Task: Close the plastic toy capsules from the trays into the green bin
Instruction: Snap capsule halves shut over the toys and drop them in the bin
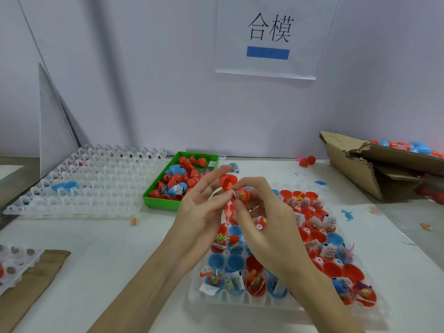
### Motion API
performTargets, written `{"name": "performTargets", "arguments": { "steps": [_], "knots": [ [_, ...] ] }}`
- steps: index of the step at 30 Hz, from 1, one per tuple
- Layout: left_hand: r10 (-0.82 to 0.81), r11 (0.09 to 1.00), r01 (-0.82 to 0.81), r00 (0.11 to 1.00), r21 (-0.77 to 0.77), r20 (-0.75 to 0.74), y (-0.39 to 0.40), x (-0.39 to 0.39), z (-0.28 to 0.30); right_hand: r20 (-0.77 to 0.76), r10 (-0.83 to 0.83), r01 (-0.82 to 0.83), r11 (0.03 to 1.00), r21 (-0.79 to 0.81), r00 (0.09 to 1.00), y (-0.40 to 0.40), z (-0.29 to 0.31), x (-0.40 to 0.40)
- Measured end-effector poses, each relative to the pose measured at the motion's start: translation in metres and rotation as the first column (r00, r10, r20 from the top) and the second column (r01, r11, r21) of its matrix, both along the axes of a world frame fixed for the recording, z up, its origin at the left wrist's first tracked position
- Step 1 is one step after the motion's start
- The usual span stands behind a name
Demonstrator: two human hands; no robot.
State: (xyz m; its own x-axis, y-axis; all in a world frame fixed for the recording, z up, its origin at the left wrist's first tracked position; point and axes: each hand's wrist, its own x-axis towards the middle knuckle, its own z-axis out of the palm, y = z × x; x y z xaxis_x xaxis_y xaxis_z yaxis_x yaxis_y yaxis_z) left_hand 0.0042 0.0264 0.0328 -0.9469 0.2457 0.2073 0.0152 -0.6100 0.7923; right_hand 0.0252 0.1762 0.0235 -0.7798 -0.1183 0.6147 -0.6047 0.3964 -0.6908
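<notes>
Red capsule mid-closing over the tray
Right hand pinches the filled half; left hand pinches the paper slip, probably tucking it inside before the lid shuts.

An open red capsule is held above the filled tray, right of the half-full green bin.

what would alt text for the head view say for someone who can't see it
Two hands, left hand and right hand, pinch an open red capsule above a white tray of open capsule halves; a green bin of closed capsules sits behind.
</notes>
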Motion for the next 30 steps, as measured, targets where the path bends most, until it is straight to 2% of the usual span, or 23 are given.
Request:
{"name": "performTargets", "arguments": {
  "steps": [7,11,18,30],
  "knots": [
    [0.096,0.986,-0.106,0.993,-0.129,-0.074,-0.0007,-0.0002,0.0012,0.003,0.021,-0.021,1.000,-0.018,1.000,-0.0036,-0.0006,0.0013],
    [0.053,0.989,-0.064,0.995,-0.130,-0.080,-0.0034,-0.0001,0.0012,-0.033,0.034,-0.033,0.999,0.019,0.999,-0.0036,-0.0015,0.0013],
    [0.001,0.994,-0.009,0.997,-0.109,-0.081,-0.0064,0.0007,0.0029,-0.003,0.022,-0.022,1.000,-0.004,1.000,-0.0055,-0.0030,0.0013],
    [0.198,0.951,-0.230,0.966,-0.206,-0.167,-0.0028,0.0008,-0.0016,0.040,0.032,-0.032,0.999,-0.006,0.999,-0.0072,-0.0052,0.0010]
  ]
}}
